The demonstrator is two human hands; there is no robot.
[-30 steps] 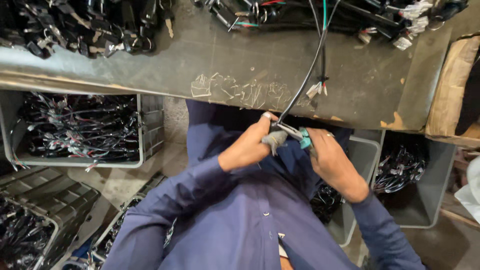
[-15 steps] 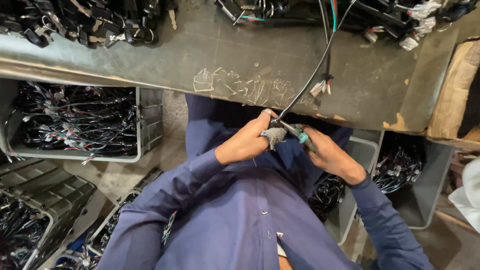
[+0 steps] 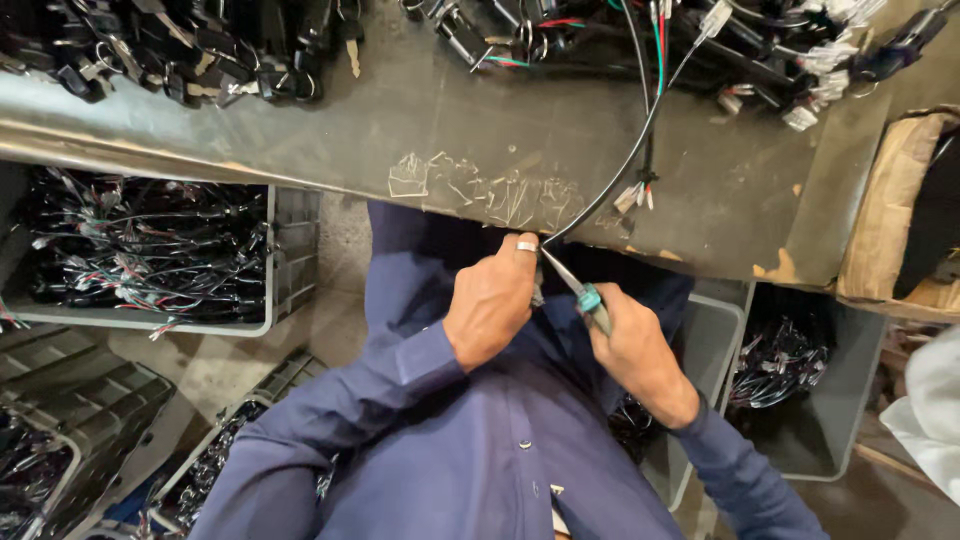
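Holding one black wire [image 3: 610,175] just below the table's near edge. Left hand [image 3: 492,300], fingers curled tight together round the wire's end, a ring on one finger. Right hand [image 3: 632,345], fingers clamped on a small tool with a teal handle [image 3: 582,293], its tip touching the wire right beside the left hand. Looks like partway through: tool set on the wire's end, cut or strip not plainly done, too small to tell. Plenty left, judging by the heaps of black wire bundles [image 3: 190,45] lying at the back of the table. Dark, worn metal table [image 3: 420,110] with scratchy marks near the edge. Grey bins [image 3: 290,250] full of more wires down on the floor, left and right. Torn cardboard box [image 3: 890,210] at the table's right end.
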